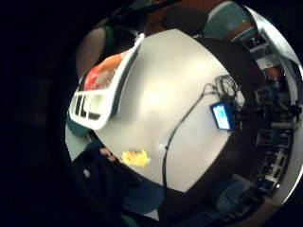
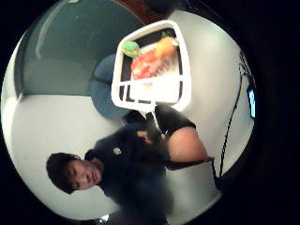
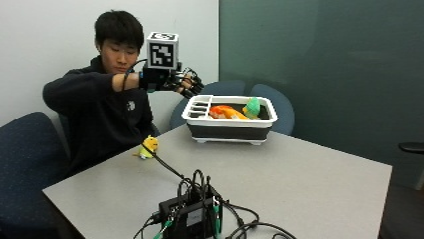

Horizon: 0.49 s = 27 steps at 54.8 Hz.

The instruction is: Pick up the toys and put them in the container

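- Gloved right hand [image 3: 180, 80] raised at the container's [image 3: 228, 130] ten o'clock, fingers loosely spread, empty.
- Orange toy [image 3: 226, 112] and green toy [image 3: 252, 107] inside.
- Yellow toy [image 3: 150, 147] on table [image 3: 318, 184].

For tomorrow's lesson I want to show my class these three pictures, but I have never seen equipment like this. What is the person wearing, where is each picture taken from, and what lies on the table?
No robot here: a person seated at a grey table wears a black glove on the right hand, raised beside a white-rimmed plastic container. The hand seems to hold nothing; its fingers look loosely spread. The ordinary picture comes from a camera across the table. The two round pictures come from tiny wide-angle cameras on that palm, looking down at the table and the person. The container holds an orange-red soft toy and a green one. A small yellow toy is on the table near the person, not yet put away. The black box with cables is recording gear.
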Each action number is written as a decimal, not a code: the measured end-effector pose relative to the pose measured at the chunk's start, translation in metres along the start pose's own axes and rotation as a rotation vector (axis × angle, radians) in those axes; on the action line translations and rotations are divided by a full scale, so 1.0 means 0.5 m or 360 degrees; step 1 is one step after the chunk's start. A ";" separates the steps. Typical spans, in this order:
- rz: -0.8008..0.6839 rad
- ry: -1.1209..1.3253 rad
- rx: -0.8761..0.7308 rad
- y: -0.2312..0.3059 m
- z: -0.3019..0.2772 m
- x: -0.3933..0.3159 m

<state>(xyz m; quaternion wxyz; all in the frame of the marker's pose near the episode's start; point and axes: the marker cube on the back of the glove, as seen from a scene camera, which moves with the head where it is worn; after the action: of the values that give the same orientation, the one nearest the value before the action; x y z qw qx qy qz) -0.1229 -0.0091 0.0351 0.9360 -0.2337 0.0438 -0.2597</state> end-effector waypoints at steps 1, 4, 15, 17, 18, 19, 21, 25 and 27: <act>-0.0011 0.0043 -0.0024 0.014 0.008 0.001; -0.0091 0.0280 -0.0101 0.053 0.029 0.031; -0.0016 0.0229 -0.0379 0.152 0.115 0.038; -0.0021 0.0228 -0.0413 0.163 0.134 0.037; -0.0020 0.0235 -0.0427 0.167 0.144 0.037; -0.0019 0.0243 -0.0440 0.170 0.153 0.037; -0.0023 0.0261 -0.0469 0.175 0.172 0.039; -0.0050 0.0336 -0.0540 0.186 0.217 0.043; -0.0042 0.0384 -0.0584 0.190 0.245 0.044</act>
<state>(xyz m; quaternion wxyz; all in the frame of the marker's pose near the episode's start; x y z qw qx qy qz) -0.0349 0.1022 0.1010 0.8622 -0.3679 0.1990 -0.2857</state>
